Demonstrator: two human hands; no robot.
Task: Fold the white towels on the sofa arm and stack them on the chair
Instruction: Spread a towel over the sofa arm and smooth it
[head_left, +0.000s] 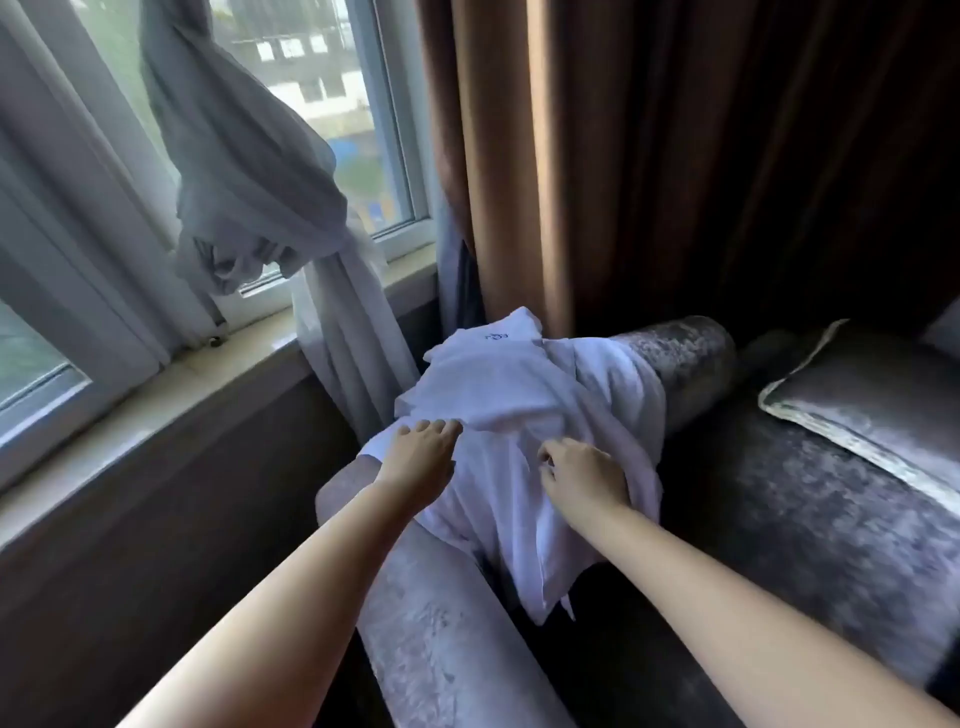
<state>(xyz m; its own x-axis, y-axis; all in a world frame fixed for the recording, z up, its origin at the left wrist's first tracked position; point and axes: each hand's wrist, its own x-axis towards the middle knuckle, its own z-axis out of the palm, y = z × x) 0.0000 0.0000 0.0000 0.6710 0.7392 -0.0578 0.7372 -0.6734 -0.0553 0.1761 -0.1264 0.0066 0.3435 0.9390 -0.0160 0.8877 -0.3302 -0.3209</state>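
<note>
Left hand (421, 457), right hand (582, 474) on towels (519, 384)

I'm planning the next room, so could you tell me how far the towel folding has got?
Nothing looks finished: the towels lie rumpled over the sofa arm. In hand: the left hand rests flat on them, the right hand curls into the cloth. Folding and stacking remain; no chair shows.

Sofa (753, 509) and curtains (675, 156) suggest a living room
</note>
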